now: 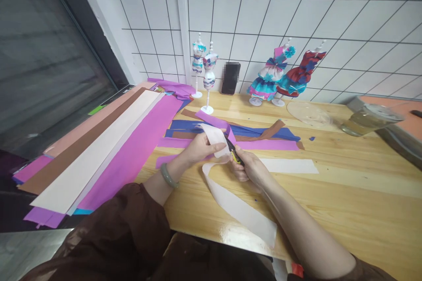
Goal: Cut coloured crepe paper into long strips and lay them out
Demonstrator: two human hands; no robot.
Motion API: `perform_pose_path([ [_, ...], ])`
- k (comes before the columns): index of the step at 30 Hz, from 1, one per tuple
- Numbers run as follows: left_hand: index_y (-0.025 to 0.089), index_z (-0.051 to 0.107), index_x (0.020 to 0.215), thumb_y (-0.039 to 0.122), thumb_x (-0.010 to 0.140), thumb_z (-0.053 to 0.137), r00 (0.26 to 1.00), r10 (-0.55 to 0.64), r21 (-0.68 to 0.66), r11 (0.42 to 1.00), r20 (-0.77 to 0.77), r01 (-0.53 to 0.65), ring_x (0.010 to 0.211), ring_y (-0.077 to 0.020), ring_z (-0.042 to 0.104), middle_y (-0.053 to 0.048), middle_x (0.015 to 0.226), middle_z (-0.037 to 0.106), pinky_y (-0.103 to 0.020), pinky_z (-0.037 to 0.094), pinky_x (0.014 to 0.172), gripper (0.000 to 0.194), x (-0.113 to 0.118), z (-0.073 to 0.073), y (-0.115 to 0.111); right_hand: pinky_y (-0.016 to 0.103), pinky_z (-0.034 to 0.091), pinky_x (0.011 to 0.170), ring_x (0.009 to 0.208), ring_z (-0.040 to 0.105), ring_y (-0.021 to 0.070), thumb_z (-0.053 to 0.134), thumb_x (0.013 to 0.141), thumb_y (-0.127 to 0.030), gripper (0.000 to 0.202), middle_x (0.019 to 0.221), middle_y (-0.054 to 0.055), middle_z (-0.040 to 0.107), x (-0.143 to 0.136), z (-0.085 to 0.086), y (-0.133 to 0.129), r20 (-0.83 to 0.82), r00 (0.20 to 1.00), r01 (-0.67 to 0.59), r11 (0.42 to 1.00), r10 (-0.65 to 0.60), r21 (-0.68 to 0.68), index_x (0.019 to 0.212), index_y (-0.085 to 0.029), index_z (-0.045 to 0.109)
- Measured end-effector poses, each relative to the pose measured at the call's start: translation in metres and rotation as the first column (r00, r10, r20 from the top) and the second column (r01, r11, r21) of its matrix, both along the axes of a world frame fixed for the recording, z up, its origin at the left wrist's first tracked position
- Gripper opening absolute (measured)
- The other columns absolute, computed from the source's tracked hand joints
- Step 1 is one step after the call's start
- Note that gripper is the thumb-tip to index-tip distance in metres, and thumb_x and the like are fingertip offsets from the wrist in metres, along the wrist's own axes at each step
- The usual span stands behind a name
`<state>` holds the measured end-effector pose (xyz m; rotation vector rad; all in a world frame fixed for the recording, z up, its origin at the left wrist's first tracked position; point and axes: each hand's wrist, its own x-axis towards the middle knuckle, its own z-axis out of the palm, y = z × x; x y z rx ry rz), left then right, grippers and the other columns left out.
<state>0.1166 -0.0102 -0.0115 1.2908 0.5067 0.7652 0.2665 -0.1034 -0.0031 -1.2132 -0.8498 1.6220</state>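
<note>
1. Possibly the nearest hazard is a nicked finger: the left hand pinches the white paper strip between thumb and fingers, with the thumb close to the scissors (their black blades point up and away from the body).
2. The right hand is wrapped around the scissors' black-and-yellow handles; a twist of that wrist could send the cut off line. Whether the blades are parted, I cannot tell.
3. The white paper strip is above the middle of the table, between the two hands. A trailing white length curls below them toward the table's front edge, where a brown sleeve or forearm could snag it; whether it joins the pinched part is unclear.
4. Just beyond the fingers, a curled purple strip could slip between the blades. Blue strips and a brown strip crowd the same spot.
5. Farther off, four miniature dress forms and a dark phone stand by the tiled wall. A clear cup at right could spill if bumped; stacked paper sheets cover the left side.
</note>
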Motion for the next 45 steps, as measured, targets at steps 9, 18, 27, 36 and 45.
perform_pose_path([
  [9,0.011,0.061,0.089,0.044,0.074,0.063,0.983,0.101,-0.315,0.948,0.153,-0.048,0.076,-0.0182,0.065,-0.01,0.086,0.069,-0.034,0.051,0.071,0.036,-0.002,0.009,0.003,0.017,0.008,0.035,0.037,0.012,0.0034,0.045,0.08,-0.06,0.043,0.047,-0.009,0.025,-0.001,-0.001,0.0,0.002,1.0,-0.013,0.999,0.013,0.029,0.069,-0.018,0.047],
  [18,0.011,0.064,0.089,0.028,0.066,0.073,0.981,0.107,-0.257,0.964,0.16,-0.063,0.076,-0.0154,0.064,-0.007,0.084,0.069,-0.031,0.05,0.076,0.03,0.0,0.005,0.003,0.017,0.007,0.035,0.037,0.01,0.0034,0.043,0.083,-0.054,0.039,0.046,-0.01,0.023,-0.001,0.0,0.0,-0.078,0.997,-0.025,0.999,0.023,-0.026,0.07,-0.018,0.049],
  [27,0.013,0.064,0.094,0.024,0.066,0.073,0.984,0.036,-0.192,0.981,0.175,-0.002,0.086,-0.0175,0.063,-0.007,0.094,0.068,-0.035,0.048,0.083,0.031,0.001,-0.005,0.004,0.017,0.007,0.034,0.036,0.01,0.0032,0.043,0.082,-0.058,0.046,0.042,-0.009,0.021,-0.002,0.002,0.001,-0.076,0.997,0.002,0.997,-0.008,-0.078,0.058,-0.019,0.037],
  [36,0.014,0.063,0.101,0.024,0.068,0.071,0.984,-0.012,-0.146,0.989,0.176,0.038,0.09,-0.0189,0.062,-0.008,0.099,0.066,-0.038,0.046,0.088,0.035,0.002,-0.009,0.003,0.016,0.008,0.034,0.036,0.01,0.0027,0.046,0.08,-0.057,0.041,0.044,-0.01,0.024,-0.003,0.001,0.0,-0.12,0.992,0.027,0.997,-0.035,-0.069,0.064,-0.019,0.04],
  [45,0.016,0.061,0.107,0.023,0.07,0.07,0.986,-0.025,-0.14,0.989,0.165,0.048,0.091,-0.0193,0.062,-0.008,0.1,0.066,-0.037,0.046,0.086,0.038,0.0,-0.007,0.003,0.017,0.009,0.034,0.036,0.011,0.0024,0.044,0.08,-0.059,0.048,0.042,-0.01,0.021,-0.002,0.002,0.0,-0.017,1.0,0.007,1.0,-0.007,-0.023,0.055,-0.019,0.035],
])
